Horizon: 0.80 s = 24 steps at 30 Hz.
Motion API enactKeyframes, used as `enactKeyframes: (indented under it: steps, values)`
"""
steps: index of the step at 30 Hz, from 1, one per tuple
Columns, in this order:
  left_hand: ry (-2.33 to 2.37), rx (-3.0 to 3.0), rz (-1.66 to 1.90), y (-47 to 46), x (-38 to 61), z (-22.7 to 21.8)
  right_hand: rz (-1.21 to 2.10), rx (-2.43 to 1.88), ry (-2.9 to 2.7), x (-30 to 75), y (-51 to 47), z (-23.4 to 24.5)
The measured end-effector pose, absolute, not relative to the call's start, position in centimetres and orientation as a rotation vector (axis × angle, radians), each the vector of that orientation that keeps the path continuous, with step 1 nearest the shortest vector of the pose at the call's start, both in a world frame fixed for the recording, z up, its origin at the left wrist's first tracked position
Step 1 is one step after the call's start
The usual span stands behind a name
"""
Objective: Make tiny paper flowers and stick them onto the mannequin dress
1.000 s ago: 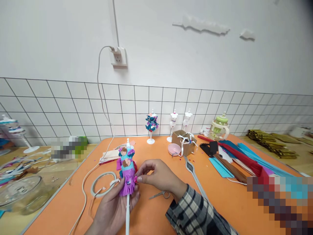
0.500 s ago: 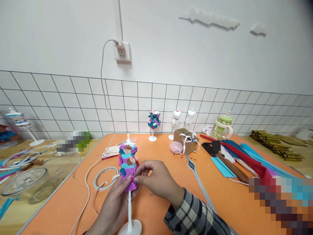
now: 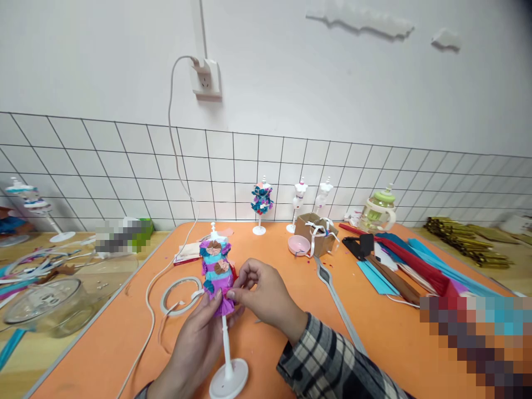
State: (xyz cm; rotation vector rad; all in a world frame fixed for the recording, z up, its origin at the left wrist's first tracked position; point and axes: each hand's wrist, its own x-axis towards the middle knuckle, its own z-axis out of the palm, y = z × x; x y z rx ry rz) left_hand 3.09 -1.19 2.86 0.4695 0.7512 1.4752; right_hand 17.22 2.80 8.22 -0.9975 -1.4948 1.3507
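Observation:
A small white mannequin stand (image 3: 228,376) carries a crepe-paper dress (image 3: 216,270) in purple, blue and pink with brown rosettes. It stands upright on the orange table (image 3: 291,354). My left hand (image 3: 195,346) grips the dress from below and behind, fingers wrapped at its skirt. My right hand (image 3: 260,293) pinches the right side of the skirt with thumb and fingertips. A plaid sleeve covers my right forearm.
A tape ring (image 3: 178,293) and white cable (image 3: 147,310) lie left of the dress. Behind stand three more mannequins (image 3: 260,205), a pink bowl (image 3: 298,245), a brown box (image 3: 318,235), a green-lidded jug (image 3: 377,210). Crepe paper strips (image 3: 411,271) lie right; a glass bowl (image 3: 45,307) left.
The mannequin has been tipped from lying in my left hand to standing upright, its round base now in view on the table. Both hands stay on the skirt.

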Motion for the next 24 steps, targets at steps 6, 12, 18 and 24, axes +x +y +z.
enactKeyframes:
  steps: [6, 12, 18, 24]
  values:
    - [0.712, 0.476, 1.448, -1.3, 2.9, 2.9, 1.383, -1.012, -1.445, 17.3, 3.1, 8.1]
    - [0.696, 0.513, 1.436, -1.3, 2.8, 3.1, 1.383, -1.066, -1.489, 17.4, 3.4, 7.6]
    - [0.732, 0.559, 1.411, -1.4, 2.9, 2.5, 1.477, -1.055, -1.496, 18.0, 4.0, 7.4]
    - [0.778, 0.356, 1.366, -1.5, 2.8, 3.2, 1.529, -0.922, -1.447, 17.6, 4.5, 7.3]
